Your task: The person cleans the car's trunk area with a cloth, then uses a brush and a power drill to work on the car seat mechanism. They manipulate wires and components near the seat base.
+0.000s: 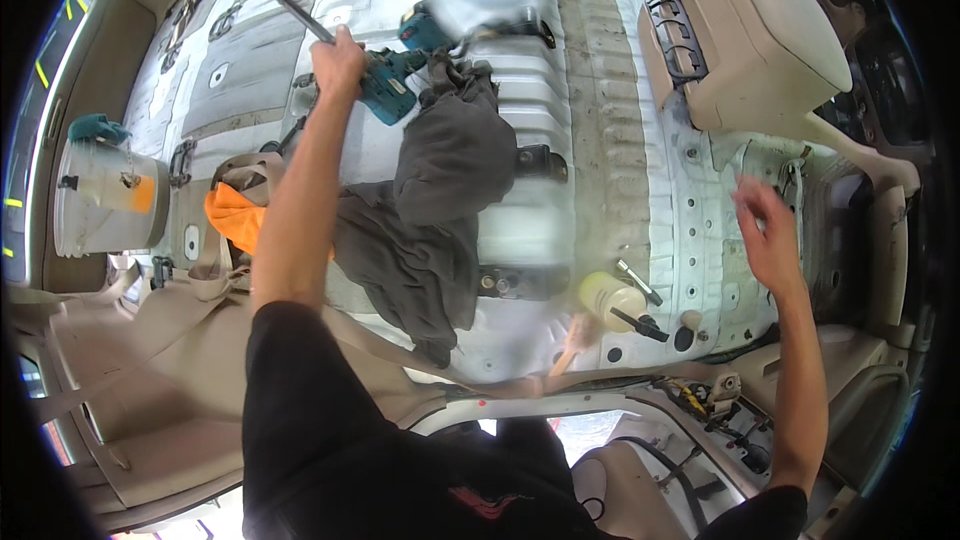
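Observation:
My left hand (340, 62) is closed round a long dark bar at the front of a teal cordless power tool (388, 88), whose bar points to the far left. Beside the tool's body lies a bundled dark grey garment (455, 155), spread toward me over the bare metal floor (525, 90). Just beyond it is a second teal power tool (422, 30). My right hand (768, 230) hovers over the floor at the right, fingers loosely bent and apart, holding nothing. Nearest to it are a yellowish spray bottle (608, 298) lying down and a small metal tool (640, 282).
A beige centre console (765, 40) stands at the far right. On the left is a bucket (110, 205) with a teal cloth or glove (98, 128) on its rim. Orange cloth (235, 218) lies by my left forearm. A brush (570, 342) rests near the door sill.

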Demonstrator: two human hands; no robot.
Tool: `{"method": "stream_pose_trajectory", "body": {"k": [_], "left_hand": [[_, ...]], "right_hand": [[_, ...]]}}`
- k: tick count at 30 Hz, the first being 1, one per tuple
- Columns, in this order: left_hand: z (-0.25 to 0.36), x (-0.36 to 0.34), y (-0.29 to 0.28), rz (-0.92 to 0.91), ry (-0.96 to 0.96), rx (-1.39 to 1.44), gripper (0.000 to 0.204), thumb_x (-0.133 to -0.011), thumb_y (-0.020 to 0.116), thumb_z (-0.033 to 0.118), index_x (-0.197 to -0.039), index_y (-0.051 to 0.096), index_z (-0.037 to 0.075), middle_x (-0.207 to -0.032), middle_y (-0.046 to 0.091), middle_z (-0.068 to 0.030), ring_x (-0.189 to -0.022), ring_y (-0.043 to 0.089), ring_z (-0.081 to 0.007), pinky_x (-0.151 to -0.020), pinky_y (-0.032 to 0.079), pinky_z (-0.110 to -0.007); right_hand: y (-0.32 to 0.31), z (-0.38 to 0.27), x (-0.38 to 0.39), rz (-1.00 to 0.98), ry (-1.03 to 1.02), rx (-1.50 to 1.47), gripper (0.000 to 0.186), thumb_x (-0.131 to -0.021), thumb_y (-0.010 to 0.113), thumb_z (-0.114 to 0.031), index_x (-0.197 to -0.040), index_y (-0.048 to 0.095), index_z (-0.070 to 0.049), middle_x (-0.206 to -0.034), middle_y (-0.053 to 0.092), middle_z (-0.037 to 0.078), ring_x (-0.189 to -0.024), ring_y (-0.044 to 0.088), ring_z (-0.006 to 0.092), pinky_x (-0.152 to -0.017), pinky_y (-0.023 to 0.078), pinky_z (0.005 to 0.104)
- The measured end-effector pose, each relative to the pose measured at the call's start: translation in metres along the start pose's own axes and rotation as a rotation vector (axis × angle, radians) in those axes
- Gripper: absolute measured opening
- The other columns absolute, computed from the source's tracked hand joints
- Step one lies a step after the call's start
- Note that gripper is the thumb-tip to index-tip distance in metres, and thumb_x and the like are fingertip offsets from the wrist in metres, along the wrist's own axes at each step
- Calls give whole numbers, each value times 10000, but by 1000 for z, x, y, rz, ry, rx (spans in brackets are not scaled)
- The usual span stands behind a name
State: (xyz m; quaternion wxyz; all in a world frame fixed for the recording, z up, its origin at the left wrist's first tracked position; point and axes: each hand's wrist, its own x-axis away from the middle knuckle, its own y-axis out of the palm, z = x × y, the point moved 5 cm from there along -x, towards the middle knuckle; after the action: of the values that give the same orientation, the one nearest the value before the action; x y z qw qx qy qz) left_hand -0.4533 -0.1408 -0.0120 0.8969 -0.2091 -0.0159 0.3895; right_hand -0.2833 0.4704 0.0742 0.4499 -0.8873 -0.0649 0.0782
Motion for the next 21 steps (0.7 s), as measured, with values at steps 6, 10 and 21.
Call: {"method": "stream_pose_trajectory", "body": {"k": [6,10,21], "left_hand": [[125,21,-70,-188,229,-235,486,-956,579,385,-824,699,-67,-737,691,-148,-716,666,-219,-700,512,-352],[200,90,-112,-485,-34,408,366,-1005,533,310,-1031,633,-41,-904,691,-153,-801,678,-241,-769,561,-351],[75,-22,-178,-7,-665,1263,286,-983,410,133,-703,360,105,-566,337,7,-458,346,-158,-462,381,-287]], "right_hand": [[99,-203,-95,155,-643,-111,703,-774,650,-37,-1422,430,-196,-1340,517,150,-1292,452,355,-1077,404,446],[157,-283,-118,433,-854,-44,781,-742,744,-183,-1443,406,-241,-1325,484,149,-1285,448,359,-1088,333,556],[142,-300,-9,356,-988,-158,496,-716,751,-182,-1190,624,-111,-809,625,65,-751,645,281,-654,516,378]]}}
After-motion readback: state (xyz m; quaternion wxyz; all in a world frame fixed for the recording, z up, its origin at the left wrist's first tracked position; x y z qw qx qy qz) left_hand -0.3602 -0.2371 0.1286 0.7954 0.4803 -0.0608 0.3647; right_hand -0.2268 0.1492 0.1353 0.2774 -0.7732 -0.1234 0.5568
